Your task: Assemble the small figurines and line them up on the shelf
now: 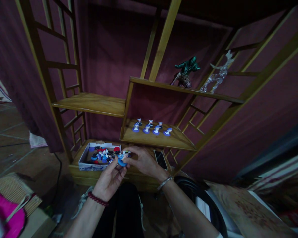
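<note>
Between both hands is a small figurine (123, 158) with a blue base. My left hand (113, 177) grips its base from below left, palm turned up. From the right, my right hand (142, 161) pinches the same figurine with thumb and fingers. Just left of the hands sits an open cardboard box (93, 168) with several small figurines (104, 154) jumbled inside. On the low shelf (161, 140) behind, several figurines with purple bases (156, 130) stand in a front row, and three darker figurines (150, 123) stand behind them.
A dark green figure (187, 71) and a clear deer statuette (220, 74) stand on the upper right shelf. A phone (161, 160) lies right of my hands. Round black rims (201, 198) stand at lower right; a pink cushion-like item (7, 215) lies at lower left.
</note>
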Motion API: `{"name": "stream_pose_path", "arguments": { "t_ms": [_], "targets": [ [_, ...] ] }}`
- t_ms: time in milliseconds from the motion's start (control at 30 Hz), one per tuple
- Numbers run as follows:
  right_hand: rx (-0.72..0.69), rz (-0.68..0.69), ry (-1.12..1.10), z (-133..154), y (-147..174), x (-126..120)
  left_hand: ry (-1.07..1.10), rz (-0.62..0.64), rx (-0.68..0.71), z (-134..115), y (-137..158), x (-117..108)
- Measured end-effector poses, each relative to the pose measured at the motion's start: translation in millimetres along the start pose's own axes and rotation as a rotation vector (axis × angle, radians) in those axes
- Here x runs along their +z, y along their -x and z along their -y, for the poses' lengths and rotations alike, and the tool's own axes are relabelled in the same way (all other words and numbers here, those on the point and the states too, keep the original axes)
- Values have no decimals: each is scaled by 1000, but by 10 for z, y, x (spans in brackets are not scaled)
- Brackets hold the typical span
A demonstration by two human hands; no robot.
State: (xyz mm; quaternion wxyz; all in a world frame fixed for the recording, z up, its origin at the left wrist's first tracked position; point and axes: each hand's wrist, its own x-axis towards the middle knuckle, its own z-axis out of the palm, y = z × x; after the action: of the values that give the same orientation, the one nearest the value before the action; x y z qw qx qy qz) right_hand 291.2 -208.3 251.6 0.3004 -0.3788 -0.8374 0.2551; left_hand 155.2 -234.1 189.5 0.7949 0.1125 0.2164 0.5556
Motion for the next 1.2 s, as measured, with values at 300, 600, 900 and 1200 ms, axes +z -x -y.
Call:
{"name": "stream_pose_path", "arguments": {
  "t_ms": [300,600,900,1200],
  "targets": [
    [-63,14,82,33,17,-67,5,-31,-10,10,46,70],
    [-63,-21,104,63,39,-32,51,-85,-2,18,44,72],
    [11,-82,-75,5,64,13,42,-61,21,3,19,71],
    [26,-130,-67,-53,85,28,17,-53,23,33,7,75]
  ]
}}
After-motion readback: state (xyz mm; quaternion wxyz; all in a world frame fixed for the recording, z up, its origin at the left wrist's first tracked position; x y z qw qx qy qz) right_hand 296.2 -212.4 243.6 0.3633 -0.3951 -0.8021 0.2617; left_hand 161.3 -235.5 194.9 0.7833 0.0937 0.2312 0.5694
